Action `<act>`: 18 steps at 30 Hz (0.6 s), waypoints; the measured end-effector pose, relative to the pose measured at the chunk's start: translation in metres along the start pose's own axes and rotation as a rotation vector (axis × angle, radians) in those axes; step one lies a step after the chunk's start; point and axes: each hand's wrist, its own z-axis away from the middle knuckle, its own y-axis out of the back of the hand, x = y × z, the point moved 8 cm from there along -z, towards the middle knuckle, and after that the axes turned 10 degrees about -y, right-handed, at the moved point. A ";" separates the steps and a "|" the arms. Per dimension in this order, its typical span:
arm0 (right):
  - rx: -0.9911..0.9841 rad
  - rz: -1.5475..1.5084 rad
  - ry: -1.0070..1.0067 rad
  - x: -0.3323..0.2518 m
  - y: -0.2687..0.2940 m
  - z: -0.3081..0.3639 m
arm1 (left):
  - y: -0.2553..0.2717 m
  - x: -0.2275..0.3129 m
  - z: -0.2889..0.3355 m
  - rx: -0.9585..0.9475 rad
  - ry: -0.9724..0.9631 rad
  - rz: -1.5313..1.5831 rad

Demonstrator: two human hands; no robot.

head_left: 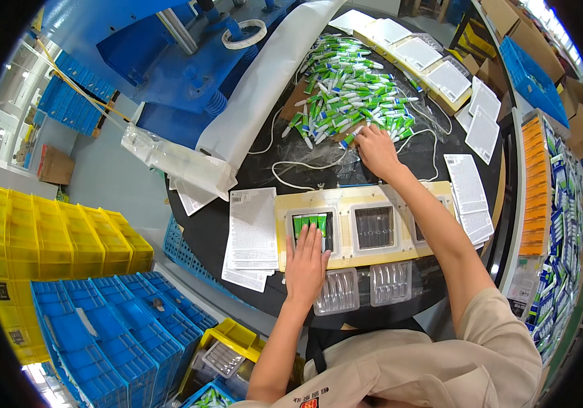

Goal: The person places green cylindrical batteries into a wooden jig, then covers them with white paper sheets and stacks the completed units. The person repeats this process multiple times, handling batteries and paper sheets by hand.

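Your right hand (376, 151) reaches to the near edge of the tube pile (356, 95), fingers bent downward by one tube (350, 140); whether they pinch it, you cannot tell from here. That tube lies just left of the fingertips, its long axis slanting from near left to far right. Your left hand (307, 265) lies flat, fingers extended and close together, over green tubes (322, 222) set lengthwise away from you in the frame's left window. From your right hand, that window lies nearer your body and to the left; your right hand is the nearer one to the pile. The yellow frame (344, 234) also shows a slotted clear tray (375, 228) in its middle window. Printed cards (252, 228) lie left of it on the black table (206, 234).
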 end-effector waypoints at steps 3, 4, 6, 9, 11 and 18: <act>-0.048 0.027 0.027 0.009 -0.020 -0.007 | 0.000 0.001 0.005 0.044 0.012 0.022; -0.003 -0.008 0.049 0.007 -0.018 -0.005 | 0.001 0.002 0.006 0.065 0.011 0.022; 0.168 -0.083 0.096 0.004 -0.004 -0.005 | -0.003 0.011 0.007 0.019 -0.049 0.029; 0.025 -0.028 0.181 -0.003 -0.008 -0.013 | -0.003 0.017 0.008 0.017 -0.088 0.043; 0.012 -0.028 0.211 -0.005 0.005 -0.013 | -0.001 0.018 0.012 0.021 -0.091 0.041; 0.112 -0.544 0.079 -0.038 0.100 0.104 | 0.006 0.004 0.030 0.072 -0.001 0.046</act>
